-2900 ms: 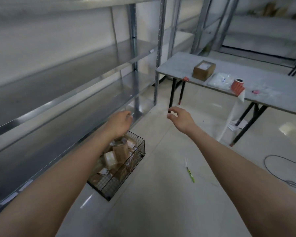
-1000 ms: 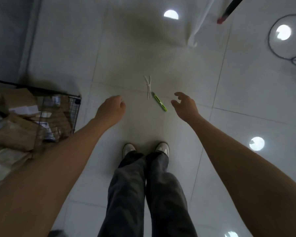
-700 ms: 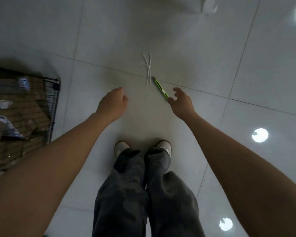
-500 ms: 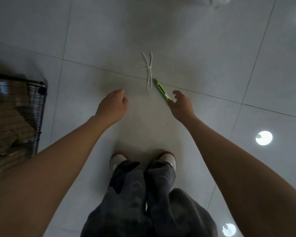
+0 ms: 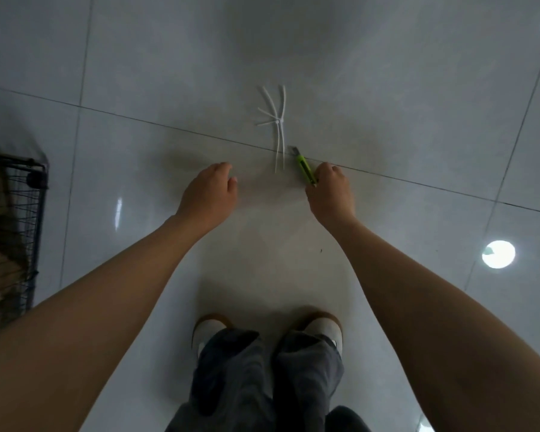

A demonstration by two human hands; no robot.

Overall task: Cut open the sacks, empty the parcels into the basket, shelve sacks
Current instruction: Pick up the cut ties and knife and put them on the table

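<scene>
Gripping the green cutter (image 5: pixel 304 166), the right hand (image 5: pixel 329 194) sits beside white ties (image 5: pixel 278 126).

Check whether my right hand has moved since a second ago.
Yes. The right hand has moved left onto the green cutter, which lies unmoved beside the white cable ties; its fingers now pinch the cutter's near end.

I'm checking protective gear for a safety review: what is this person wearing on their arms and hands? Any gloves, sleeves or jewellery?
Nothing shows on them. The left hand and right hand are ungloved, with no ring or watch visible. Both forearms are bare to the frame edge, so no sleeve is in view. Lower down are dark grey trousers and pale shoes.
</scene>
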